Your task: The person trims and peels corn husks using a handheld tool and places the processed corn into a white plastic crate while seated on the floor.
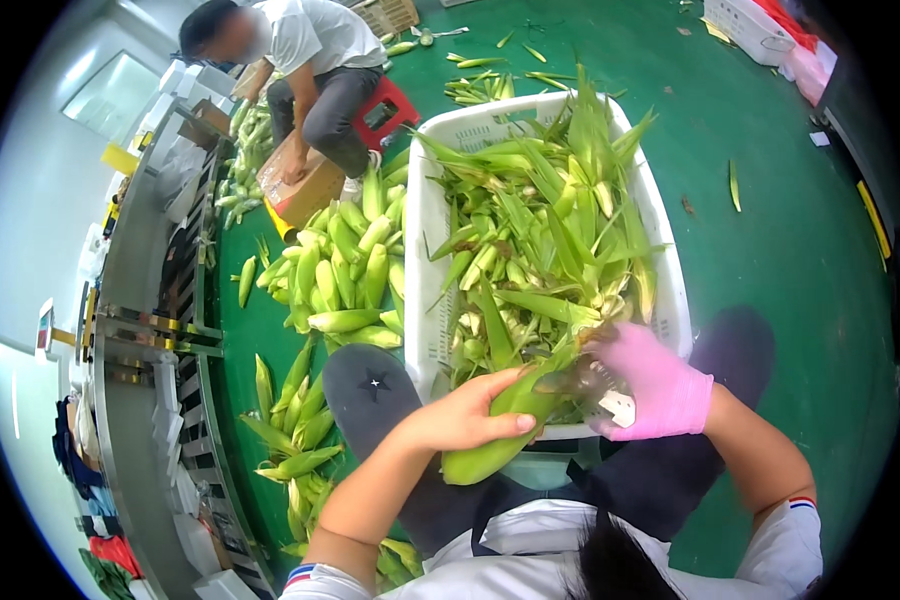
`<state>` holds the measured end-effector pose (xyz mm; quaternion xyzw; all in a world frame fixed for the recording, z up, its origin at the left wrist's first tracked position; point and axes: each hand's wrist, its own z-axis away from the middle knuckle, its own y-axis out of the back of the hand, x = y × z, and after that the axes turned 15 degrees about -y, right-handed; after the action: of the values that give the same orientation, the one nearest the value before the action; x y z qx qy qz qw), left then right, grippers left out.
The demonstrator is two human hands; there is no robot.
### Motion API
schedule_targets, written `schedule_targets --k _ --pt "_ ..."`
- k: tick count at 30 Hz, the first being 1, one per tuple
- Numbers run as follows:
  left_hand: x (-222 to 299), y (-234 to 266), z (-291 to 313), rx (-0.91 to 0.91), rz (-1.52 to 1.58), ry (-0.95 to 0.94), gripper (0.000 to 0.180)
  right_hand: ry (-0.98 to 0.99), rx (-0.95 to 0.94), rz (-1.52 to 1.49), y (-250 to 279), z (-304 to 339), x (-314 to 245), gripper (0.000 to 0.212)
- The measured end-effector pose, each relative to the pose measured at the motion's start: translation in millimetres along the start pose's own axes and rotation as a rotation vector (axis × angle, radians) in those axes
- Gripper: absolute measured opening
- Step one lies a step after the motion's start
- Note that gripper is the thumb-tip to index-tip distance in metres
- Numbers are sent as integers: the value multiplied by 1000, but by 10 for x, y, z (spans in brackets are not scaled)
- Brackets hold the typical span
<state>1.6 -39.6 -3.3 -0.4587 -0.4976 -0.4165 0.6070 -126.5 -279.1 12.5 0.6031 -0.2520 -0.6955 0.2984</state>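
Lying across the person's lap, just at the near rim of the white crate [422,215], an ear of corn [500,430] is being held with its long axis slanting from lower left up to the right. The bare left hand [465,415] is being wrapped around the middle of the ear, fingers curled over its top, so the stalk end is pointing down toward the body and the tip is reaching toward the other hand. The right hand [655,385], in a pink glove, is being closed over the tip end, where husk leaves and a small pale tool-like piece are partly showing; what exactly is being pinched there cannot be told. Both hands are touching the ear, the left nearer its thick end.

The crate is being filled with loose green husks [545,230]. To its left, a pile of ears [355,270] is lying on the green floor [790,230], with more ears [300,420] by the left knee. Beyond the pile, a brown cardboard box [305,190] is being handled by another person [315,70] seated on a red stool [385,110]. A white basket [745,25] is standing at the far right, and yellow tags are showing along the grey conveyor [145,300] on the left.
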Motion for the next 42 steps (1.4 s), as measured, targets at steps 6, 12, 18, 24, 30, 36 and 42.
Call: schedule_targets --k 6,12,18,24,30,36,42 --pt "-73 -13 -57 -66 91 48 50 -256 -202 -492 -82 208 90 27" --pt "96 -262 -170 192 -592 -179 50 -631 -184 -1471 -264 281 -236 27" --pt "33 -220 -238 232 -1265 -589 62 -540 -138 -1402 -207 199 -425 22" --pt "-47 -191 -213 149 -1151 -522 70 -478 83 -1079 -299 165 -441 29" --pt "-247 -386 -116 587 -598 -578 66 -450 125 -1534 -434 115 -682 32" --pt "209 -535 91 715 -1174 -407 33 -155 354 -668 -740 -46 -652 35" --pt "-33 -439 204 701 112 -342 40 -437 212 -1543 -659 -19 -715 36"
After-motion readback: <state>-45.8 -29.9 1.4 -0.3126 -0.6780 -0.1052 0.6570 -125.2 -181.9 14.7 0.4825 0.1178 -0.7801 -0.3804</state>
